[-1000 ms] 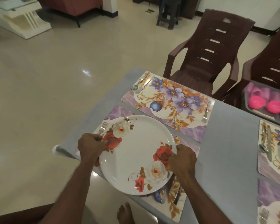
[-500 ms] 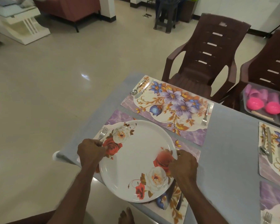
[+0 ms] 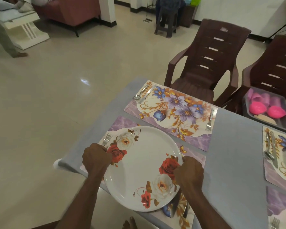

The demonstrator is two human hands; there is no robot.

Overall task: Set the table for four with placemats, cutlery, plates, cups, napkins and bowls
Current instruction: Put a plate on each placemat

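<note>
Both the left hand and the right hand still curl tight on the big round white rose plate, now lower over the near flowery placemat, almost set down.

White plate (red, cream roses); purple floral placemat; pink bowls.

A round white plate printed with red and cream roses is held flat by its two side rims over the near floral placemat. A fork lies at the placemat's left edge, just beside the plate's rim.
</note>
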